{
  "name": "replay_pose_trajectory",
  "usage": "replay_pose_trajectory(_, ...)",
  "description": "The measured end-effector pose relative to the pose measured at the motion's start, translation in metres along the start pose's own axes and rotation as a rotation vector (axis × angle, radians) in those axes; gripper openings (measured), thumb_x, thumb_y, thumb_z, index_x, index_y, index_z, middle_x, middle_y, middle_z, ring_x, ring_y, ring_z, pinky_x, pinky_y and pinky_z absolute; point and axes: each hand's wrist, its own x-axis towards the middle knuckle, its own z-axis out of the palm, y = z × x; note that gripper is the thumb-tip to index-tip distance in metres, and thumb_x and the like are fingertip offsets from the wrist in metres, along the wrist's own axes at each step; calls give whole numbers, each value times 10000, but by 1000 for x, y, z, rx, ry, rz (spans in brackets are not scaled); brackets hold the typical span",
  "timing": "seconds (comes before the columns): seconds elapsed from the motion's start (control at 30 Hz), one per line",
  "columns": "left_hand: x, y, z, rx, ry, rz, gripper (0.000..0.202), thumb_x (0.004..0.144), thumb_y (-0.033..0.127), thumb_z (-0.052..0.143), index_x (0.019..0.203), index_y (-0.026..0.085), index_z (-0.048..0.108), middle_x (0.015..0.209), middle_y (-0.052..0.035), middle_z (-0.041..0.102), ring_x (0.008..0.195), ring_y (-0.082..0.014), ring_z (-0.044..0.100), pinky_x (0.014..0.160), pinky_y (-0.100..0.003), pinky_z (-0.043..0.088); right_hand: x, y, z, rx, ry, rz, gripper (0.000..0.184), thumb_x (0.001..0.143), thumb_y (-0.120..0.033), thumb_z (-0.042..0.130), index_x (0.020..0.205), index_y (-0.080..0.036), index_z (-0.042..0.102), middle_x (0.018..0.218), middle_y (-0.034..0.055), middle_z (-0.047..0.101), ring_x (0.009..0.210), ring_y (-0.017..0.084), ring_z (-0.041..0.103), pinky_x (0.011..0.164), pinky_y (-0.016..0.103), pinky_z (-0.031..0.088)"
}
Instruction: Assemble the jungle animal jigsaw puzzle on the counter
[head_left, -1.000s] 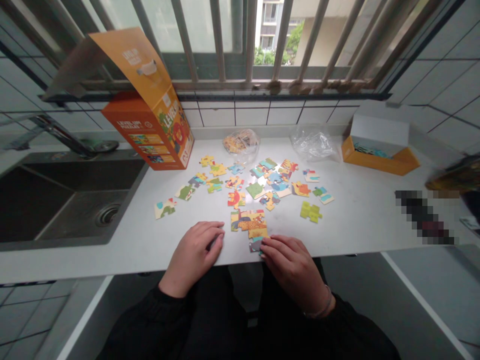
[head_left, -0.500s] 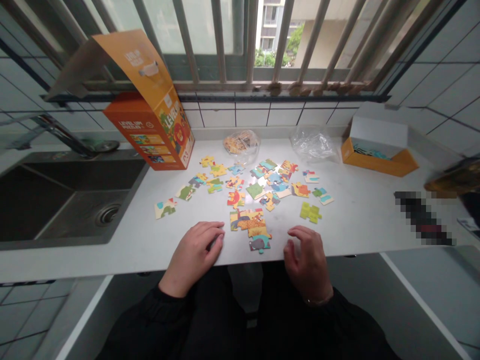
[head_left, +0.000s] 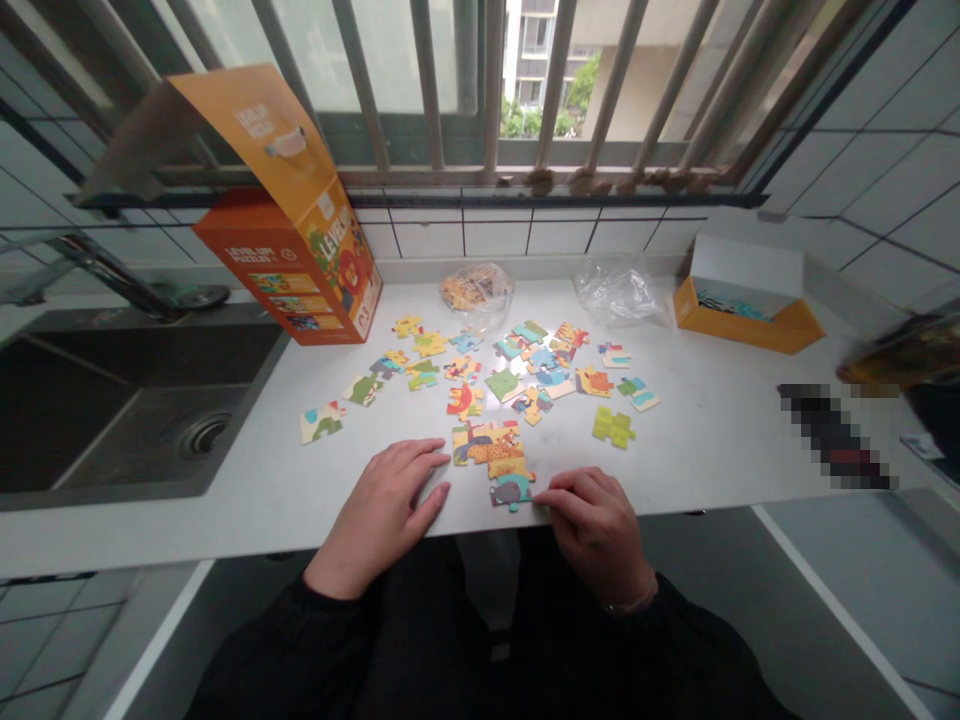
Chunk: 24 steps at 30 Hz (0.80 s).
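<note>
A small joined cluster of puzzle pieces [head_left: 491, 445] lies near the front edge of the white counter [head_left: 712, 440]. A grey-and-teal piece [head_left: 511, 491] is attached at its lower end. My right hand [head_left: 596, 530] rests beside that piece, fingers curled, fingertips touching its right edge. My left hand [head_left: 386, 505] lies flat on the counter just left of the cluster, fingers stretched out and holding nothing. Several loose coloured pieces [head_left: 525, 370] are scattered behind the cluster, with a green piece [head_left: 613, 427] to the right and a single piece [head_left: 322, 421] off to the left.
An orange puzzle box [head_left: 300, 265] with raised lid stands at the back left beside a dark sink [head_left: 112, 400]. Two plastic bags [head_left: 476, 288] [head_left: 619, 287] lie by the tiled wall. A shallow orange tray [head_left: 742, 310] sits at the back right. A barred window is behind.
My right hand lifted away from the grey-and-teal piece half a second ago and has come back to touch its right edge. My left hand has stayed put.
</note>
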Motion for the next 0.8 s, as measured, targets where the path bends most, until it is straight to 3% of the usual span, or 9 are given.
replay_pose_trajectory(0.8, 0, -3, 3, -33, 38, -5, 210, 1070, 282, 629, 1233, 253, 758, 1417, -110, 768, 1303, -313, 719, 1093, -544, 594, -1, 0, 3, 43, -21, 43, 203, 1011, -111, 663, 995, -260, 798, 995, 45, 765, 971, 240, 654, 862, 407, 449)
